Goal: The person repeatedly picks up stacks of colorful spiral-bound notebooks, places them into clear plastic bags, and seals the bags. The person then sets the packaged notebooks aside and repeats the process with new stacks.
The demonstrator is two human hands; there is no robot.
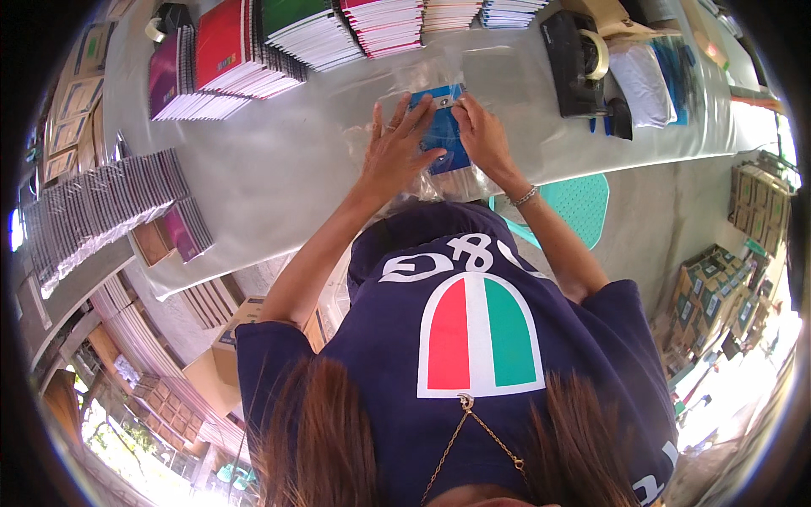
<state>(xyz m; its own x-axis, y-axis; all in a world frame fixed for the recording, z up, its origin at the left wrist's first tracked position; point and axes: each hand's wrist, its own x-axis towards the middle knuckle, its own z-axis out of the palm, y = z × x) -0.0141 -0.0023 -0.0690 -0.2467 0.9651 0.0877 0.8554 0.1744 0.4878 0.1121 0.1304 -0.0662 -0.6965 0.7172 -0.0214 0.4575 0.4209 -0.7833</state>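
On the grey-covered table in front of me lies a flat blue booklet-like item (448, 145), with loose clear plastic (474, 78) around it. A pale strip (443, 102) with a small dark mark crosses its upper part. My left hand (394, 145) rests flat with spread fingers on the item's left side and the plastic. At the upper right edge, my right hand (485, 139) has its fingers curled together, thumb and fingertips by the strip's end. Whatever is pinched there is too small to make out.
Stacks of spiral notebooks (226, 49) line the far edge. More notebooks (110, 207) are stacked at left. At right lie a black tape dispenser (568, 63), a tape roll (595, 56) and a white packet (639, 83). A turquoise stool (583, 207) stands below the table's near edge.
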